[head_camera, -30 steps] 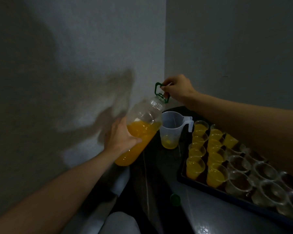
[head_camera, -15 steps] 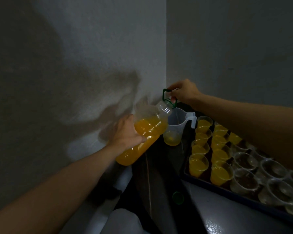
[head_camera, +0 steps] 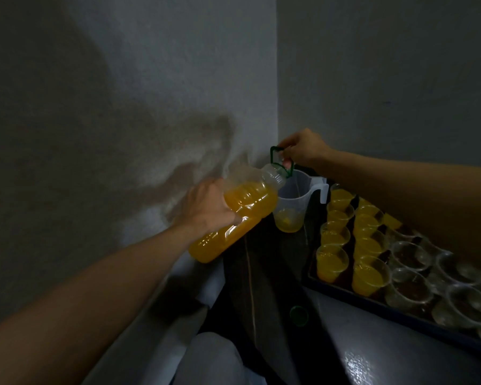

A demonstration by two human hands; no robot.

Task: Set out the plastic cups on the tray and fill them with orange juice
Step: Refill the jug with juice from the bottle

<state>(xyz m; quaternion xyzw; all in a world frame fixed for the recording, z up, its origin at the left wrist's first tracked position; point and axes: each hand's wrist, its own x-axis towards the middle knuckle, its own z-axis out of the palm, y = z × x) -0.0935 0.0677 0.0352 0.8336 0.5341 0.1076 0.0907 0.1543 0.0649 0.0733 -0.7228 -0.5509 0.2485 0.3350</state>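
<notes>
Head view. Dim corner of two grey walls [head_camera: 178, 79] above a dark counter [head_camera: 264, 273].

Left hand [head_camera: 210, 208] wrapped round the mid body of the orange juice bottle [head_camera: 250, 201], fingers clamped on the plastic. Bottle tilted, base low at the left, open neck higher at the right. Neck touching or just above the rim of the measuring jug [head_camera: 290, 207]; cannot tell which.

Right hand [head_camera: 303, 151] above the neck, fingers curled tight on the green carry handle [head_camera: 272, 156].

Jug upright on the counter, with a shallow pool of juice in its bottom. Position: just beside the far left corner of the tray [head_camera: 358, 301].

On the tray, filled cups [head_camera: 332, 259] in two rows along the left side. Empty cups [head_camera: 411, 287] to their right, packed rim to rim.

Green bottle cap [head_camera: 299, 315] loose on the counter, near the tray's near edge.
</notes>
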